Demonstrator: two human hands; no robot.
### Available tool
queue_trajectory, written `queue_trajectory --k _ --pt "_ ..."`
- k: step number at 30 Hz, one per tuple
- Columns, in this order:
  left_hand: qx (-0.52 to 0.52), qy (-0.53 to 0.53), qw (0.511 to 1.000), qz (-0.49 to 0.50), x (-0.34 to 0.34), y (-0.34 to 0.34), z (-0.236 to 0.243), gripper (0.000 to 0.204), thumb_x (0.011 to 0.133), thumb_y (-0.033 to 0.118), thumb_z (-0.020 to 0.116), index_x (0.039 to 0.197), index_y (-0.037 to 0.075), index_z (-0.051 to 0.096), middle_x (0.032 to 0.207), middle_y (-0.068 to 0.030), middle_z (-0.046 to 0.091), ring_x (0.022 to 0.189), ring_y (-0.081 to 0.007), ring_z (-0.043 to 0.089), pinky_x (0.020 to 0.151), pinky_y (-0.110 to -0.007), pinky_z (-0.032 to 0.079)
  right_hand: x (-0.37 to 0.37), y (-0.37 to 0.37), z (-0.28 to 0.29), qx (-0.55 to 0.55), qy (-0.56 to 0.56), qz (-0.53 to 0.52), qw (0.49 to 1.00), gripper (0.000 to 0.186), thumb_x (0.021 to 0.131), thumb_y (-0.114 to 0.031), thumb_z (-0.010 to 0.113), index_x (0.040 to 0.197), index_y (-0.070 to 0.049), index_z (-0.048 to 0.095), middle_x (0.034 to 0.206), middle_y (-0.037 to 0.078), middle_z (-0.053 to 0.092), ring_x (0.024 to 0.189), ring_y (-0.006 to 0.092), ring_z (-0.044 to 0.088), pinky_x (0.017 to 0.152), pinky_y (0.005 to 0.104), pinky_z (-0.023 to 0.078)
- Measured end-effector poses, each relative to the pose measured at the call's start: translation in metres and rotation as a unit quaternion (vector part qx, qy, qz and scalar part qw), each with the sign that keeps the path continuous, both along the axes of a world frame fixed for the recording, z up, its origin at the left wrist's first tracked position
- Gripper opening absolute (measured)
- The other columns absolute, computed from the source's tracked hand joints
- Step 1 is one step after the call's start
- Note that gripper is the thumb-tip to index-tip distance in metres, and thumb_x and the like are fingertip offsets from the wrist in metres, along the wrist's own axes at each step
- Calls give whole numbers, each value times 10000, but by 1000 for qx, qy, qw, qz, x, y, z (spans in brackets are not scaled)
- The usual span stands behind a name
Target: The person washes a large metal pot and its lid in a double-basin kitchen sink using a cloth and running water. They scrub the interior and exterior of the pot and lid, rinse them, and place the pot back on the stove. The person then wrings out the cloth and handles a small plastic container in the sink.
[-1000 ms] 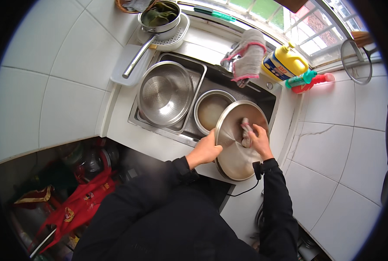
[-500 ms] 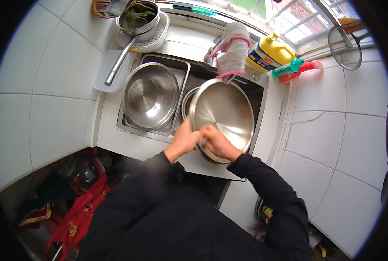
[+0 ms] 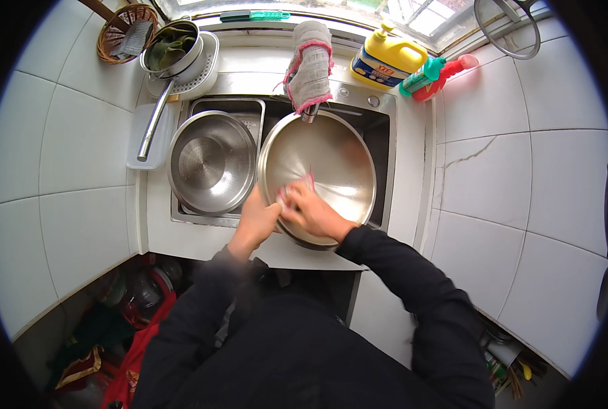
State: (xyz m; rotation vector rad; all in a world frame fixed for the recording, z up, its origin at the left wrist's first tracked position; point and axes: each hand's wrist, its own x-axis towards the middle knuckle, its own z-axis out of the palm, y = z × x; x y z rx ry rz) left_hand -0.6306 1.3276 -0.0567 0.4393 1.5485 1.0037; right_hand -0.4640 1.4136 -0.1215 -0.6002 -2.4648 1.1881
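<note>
A large steel basin [image 3: 338,153] sits tilted over the right sink bowl. My left hand [image 3: 255,221] is closed round its near-left rim. Just inside that rim, my right hand [image 3: 315,210] is closed on a small pinkish-white cloth [image 3: 308,179], partly hidden by the fingers and blurred, and presses it to the metal. In the left sink bowl rests another steel basin [image 3: 208,163], its base dimpled. The faucet [image 3: 309,114], draped with a grey cloth with pink edging [image 3: 310,65], reaches over the far rim of the large basin.
Behind the sink stand a yellow jug [image 3: 385,60] and a red and green bottle [image 3: 437,78]. At the back left, a long-handled saucepan [image 3: 174,51] holds green leaves, beside a wicker basket [image 3: 106,44]. A strainer [image 3: 522,31] hangs at the upper right.
The view has shifted, so the scene sits further left. The large basin has turned flatter and hides the bowl seen beside it before. More of the pinkish cloth shows by my right hand.
</note>
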Motion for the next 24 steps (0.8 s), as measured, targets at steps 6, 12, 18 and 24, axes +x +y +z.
queue_trajectory --k 6,12,18,24 --pt "2 78 996 -48 -5 -3 9 639 811 -20 525 1438 39 416 1201 -172 632 986 -262 672 709 -351 600 93 62 -5 232 -254 -59 937 253 768 -43 670 1014 9 644 1252 200 558 1214 376 528 1037 448 438" --pt "28 44 999 -5 -13 1 7 619 798 -25 474 1412 29 423 1131 -146 630 839 -241 705 563 -341 635 98 76 -5 190 -62 -311 929 174 740 -47 667 891 -27 583 1217 203 542 1173 381 526 980 435 453" --pt "31 42 998 -28 -26 -4 8 629 779 -25 482 1404 27 439 1075 -129 642 791 -218 690 553 -338 609 113 76 -28 -44 -45 -384 921 296 776 -147 789 833 -22 527 1209 234 546 1138 366 557 954 402 469" --pt "27 109 991 -78 -45 4 21 544 763 -29 494 1303 -29 557 985 -82 658 798 -153 617 707 -276 506 111 52 -52 -293 54 -486 822 379 788 -150 797 1039 -2 555 903 79 652 852 174 665 692 323 538"
